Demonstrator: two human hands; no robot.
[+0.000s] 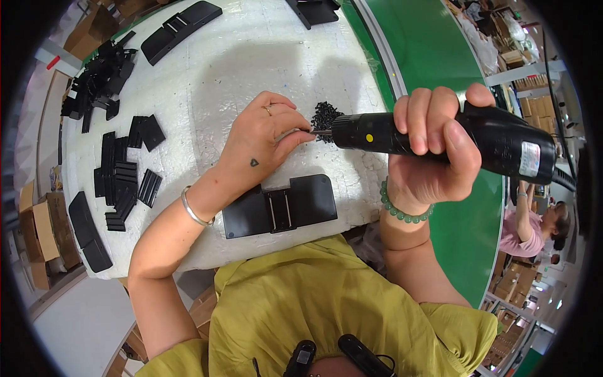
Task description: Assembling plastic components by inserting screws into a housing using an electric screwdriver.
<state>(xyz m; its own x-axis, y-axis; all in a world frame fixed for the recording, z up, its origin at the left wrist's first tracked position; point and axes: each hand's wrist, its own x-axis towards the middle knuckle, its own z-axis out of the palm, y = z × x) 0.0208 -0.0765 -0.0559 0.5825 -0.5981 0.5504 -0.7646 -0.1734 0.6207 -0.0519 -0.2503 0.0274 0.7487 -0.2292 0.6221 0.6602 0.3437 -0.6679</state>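
My right hand (436, 147) is wrapped round a black electric screwdriver (370, 133), held level with its bit pointing left. The fingers of my left hand (264, 135) are pinched together at the tip of the bit; whatever small thing may be between them is hidden. Just beyond the bit lies a pile of small black screws (325, 115) on the white foam work surface (245, 72). Below my left hand, close to my body, rests a black plastic panel (312, 202) with two metal rods across its middle channel.
Loose black plastic parts (119, 176) lie on the left, with a larger heap (103, 78) behind them. Another black panel (182, 30) sits at the far left. A green surface (461, 239) runs along the right. A co-worker in pink (524, 232) is at the far right.
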